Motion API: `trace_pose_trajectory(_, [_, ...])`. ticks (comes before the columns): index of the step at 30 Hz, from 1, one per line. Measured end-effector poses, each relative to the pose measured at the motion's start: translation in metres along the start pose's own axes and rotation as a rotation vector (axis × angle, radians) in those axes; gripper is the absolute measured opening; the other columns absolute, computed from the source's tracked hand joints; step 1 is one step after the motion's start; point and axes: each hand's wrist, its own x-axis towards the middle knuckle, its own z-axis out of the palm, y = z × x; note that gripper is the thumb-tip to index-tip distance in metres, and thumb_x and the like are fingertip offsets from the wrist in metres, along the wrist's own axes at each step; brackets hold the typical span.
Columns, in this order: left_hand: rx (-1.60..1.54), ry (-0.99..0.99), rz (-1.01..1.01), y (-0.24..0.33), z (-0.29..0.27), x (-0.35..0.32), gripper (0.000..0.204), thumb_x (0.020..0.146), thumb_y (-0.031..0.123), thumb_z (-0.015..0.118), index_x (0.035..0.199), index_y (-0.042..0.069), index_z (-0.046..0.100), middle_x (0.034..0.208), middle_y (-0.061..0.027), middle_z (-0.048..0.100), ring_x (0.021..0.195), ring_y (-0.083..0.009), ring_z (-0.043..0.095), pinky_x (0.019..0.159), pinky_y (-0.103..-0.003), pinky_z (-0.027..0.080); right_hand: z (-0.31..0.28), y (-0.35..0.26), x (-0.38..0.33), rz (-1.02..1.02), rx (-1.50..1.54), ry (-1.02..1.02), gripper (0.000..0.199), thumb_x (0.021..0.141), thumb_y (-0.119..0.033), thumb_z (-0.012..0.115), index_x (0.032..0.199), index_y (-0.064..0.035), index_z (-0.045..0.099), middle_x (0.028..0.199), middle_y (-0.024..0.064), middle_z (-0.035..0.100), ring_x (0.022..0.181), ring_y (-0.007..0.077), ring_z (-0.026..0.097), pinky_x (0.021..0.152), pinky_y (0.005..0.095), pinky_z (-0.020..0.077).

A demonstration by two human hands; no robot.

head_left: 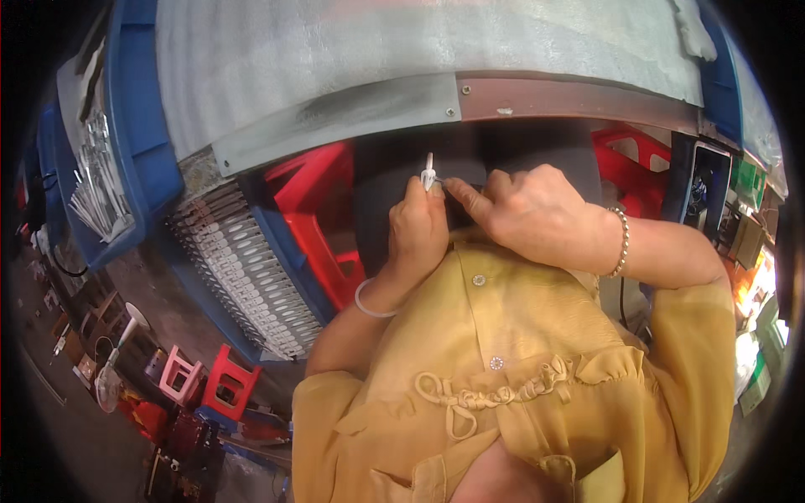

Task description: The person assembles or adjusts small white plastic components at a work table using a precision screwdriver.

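My left hand [419, 228] is closed, pinching a small whitish piece with a narrow upright tip [429, 174] between thumb and fingers, above my lap. From the right, my right hand [532, 205] reaches across with its index fingertip close beside that piece. The other fingers of this hand are curled in, and a thin dark sliver shows by the fingertip. Whatever the right hand grips is hidden by its own fingers. Whether the right fingertip touches the piece, I cannot tell.
Ahead runs the workbench edge [335, 113], covered in pale sheeting. At my left stand a blue crate [281, 251] with rows of metal, handle-like pieces [243, 268] and a blue bin [142, 126] with thin rods [101, 189]. Red stools [323, 222] flank my legs.
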Motion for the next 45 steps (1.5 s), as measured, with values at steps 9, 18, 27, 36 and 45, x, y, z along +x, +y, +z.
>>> trace_pose_trajectory(9, [0.090, 0.014, -0.001, -0.006, -0.001, 0.009, 0.013, 0.094, 0.008, 0.050, 0.090, -0.004, 0.047, 0.066, -0.0268, 0.056, 0.065, -0.0481, 0.059, 0.052, -0.050, 0.043, 0.024, 0.015, 0.010, 0.265, 0.642, 0.217, 0.032, 0.086, -0.010, 0.065, 0.117, -0.0035, 0.067, 0.079, 0.0218, 0.067, 0.066, 0.0262, 0.068, 0.061, 0.0333, 0.0537])
trace_pose_trajectory(18, [0.127, 0.036, 0.018, -0.003, 0.004, 0.006, 0.011, 0.094, 0.007, 0.048, 0.091, -0.003, 0.049, 0.067, -0.0278, 0.056, 0.063, -0.0472, 0.059, 0.051, -0.049, 0.042, 0.024, 0.013, -0.004, 0.503, 1.351, 0.155, 0.032, 0.085, -0.009, 0.065, 0.115, 0.0022, 0.064, 0.102, 0.0252, 0.065, 0.091, 0.0391, 0.063, 0.076, 0.0383, 0.0521])
trace_pose_trajectory(27, [-0.283, -0.045, -0.196, 0.004, -0.003, -0.005, 0.020, 0.101, 0.018, 0.047, 0.091, 0.003, 0.055, 0.063, 0.0049, 0.044, 0.053, -0.0014, 0.037, 0.045, -0.022, 0.030, 0.004, -0.014, -0.034, 0.151, 0.499, 0.231, 0.042, 0.081, -0.004, 0.063, 0.122, -0.0004, 0.056, 0.102, 0.0153, 0.054, 0.089, 0.0329, 0.060, 0.072, 0.0395, 0.0524])
trace_pose_trajectory(36, [-0.254, -0.047, -0.201, 0.007, -0.002, -0.006, 0.021, 0.101, 0.019, 0.046, 0.090, 0.003, 0.055, 0.062, 0.0041, 0.044, 0.052, -0.0026, 0.039, 0.045, -0.022, 0.031, 0.010, -0.012, -0.033, 0.240, 0.620, 0.245, 0.041, 0.081, -0.003, 0.062, 0.122, 0.0027, 0.057, 0.097, 0.0173, 0.057, 0.086, 0.0345, 0.061, 0.075, 0.0395, 0.0523])
trace_pose_trajectory(45, [-0.059, 0.109, 0.100, 0.002, 0.007, -0.001, 0.017, 0.099, 0.013, 0.047, 0.090, -0.001, 0.052, 0.064, -0.0162, 0.057, 0.054, -0.0343, 0.059, 0.048, -0.042, 0.041, 0.009, -0.010, -0.018, 0.276, 0.668, 0.344, 0.026, 0.086, -0.002, 0.056, 0.111, 0.0051, 0.060, 0.090, 0.0209, 0.065, 0.078, 0.0362, 0.065, 0.069, 0.0393, 0.0534])
